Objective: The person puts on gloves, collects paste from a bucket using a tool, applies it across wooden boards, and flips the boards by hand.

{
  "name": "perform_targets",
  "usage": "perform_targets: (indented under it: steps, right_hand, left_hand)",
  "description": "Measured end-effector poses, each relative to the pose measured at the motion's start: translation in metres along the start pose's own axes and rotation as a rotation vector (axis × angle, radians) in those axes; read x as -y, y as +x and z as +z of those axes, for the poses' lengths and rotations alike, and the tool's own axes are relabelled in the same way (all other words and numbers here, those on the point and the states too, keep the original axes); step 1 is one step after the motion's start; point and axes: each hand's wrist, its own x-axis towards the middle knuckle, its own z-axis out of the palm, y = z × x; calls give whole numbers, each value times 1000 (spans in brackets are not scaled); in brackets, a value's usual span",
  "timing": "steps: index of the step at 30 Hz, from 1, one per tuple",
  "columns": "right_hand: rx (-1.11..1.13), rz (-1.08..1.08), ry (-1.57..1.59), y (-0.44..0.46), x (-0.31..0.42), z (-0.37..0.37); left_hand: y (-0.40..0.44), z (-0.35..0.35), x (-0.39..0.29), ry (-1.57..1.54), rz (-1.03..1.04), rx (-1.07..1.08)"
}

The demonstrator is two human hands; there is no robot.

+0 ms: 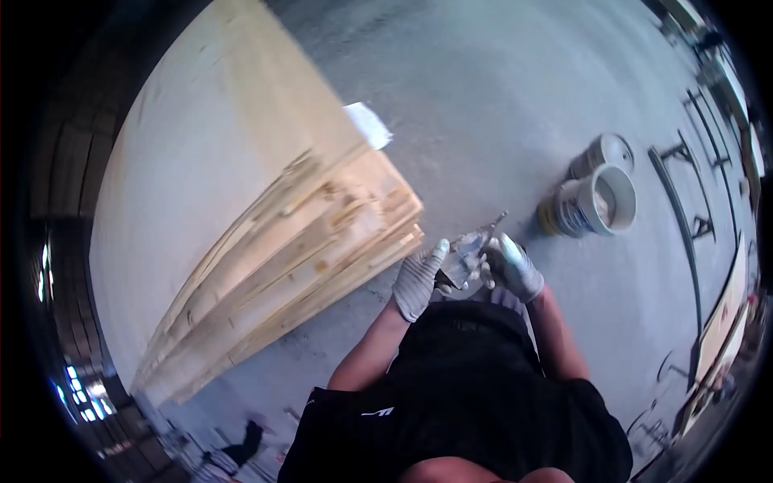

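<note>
Both my hands wear pale knit gloves and meet in front of my waist. My left hand point(417, 280) is closed on the near left side of a flat scraper point(462, 264) smeared with grey-white matter. My right hand point(515, 267) is closed at the other side, its fingertips by the scraper. A thin-handled tool point(496, 223) sticks up and away between the hands, beside the right thumb. Blur hides exactly how the right fingers grip it. To the left of my left hand lies a stack of plywood sheets point(217, 153), with rough, layered edges facing me.
On the concrete floor point(467, 105) to the right stand an open bucket point(570, 203) with pale contents and another bucket point(602, 154) behind it. A white sheet point(369, 125) juts from behind the stack. Metal frames point(678, 197) lie along the far right.
</note>
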Motion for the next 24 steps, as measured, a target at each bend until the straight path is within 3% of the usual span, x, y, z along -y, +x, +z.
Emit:
perform_targets:
  steps: [1, 3, 5, 7, 11, 14, 20, 21, 24]
  right_hand:
    - [-92, -1, -85, -5, 22, 27]
    - [-152, 17, -135, -6, 31, -37]
    - [-187, 97, -62, -15, 40, -96]
    - [-198, 1, -17, -20, 44, -163]
    - [-162, 29, 115, -67, 93, -262]
    - [-237, -35, 144, -84, 102, -324]
    - [-127, 57, 178, -120, 147, -413]
    - [-145, 45, -1, -125, 150, -426]
    - [-183, 128, -20, -136, 168, -452]
  left_hand:
    - [6, 12, 3, 111, -11, 38]
    - [32, 59, 8, 159, -127, 125]
    - [54, 102, 18, 254, -72, 107]
    - [86, 156, 9, -49, -423, 33]
    - [135, 256, 40, 212, -337, 149]
    - [168, 322, 49, 172, -377, 159]
    - [232, 398, 74, 391, -441, 167]
    - [243, 408, 79, 426, -456, 181]
    - [278, 429, 87, 608, -471, 255]
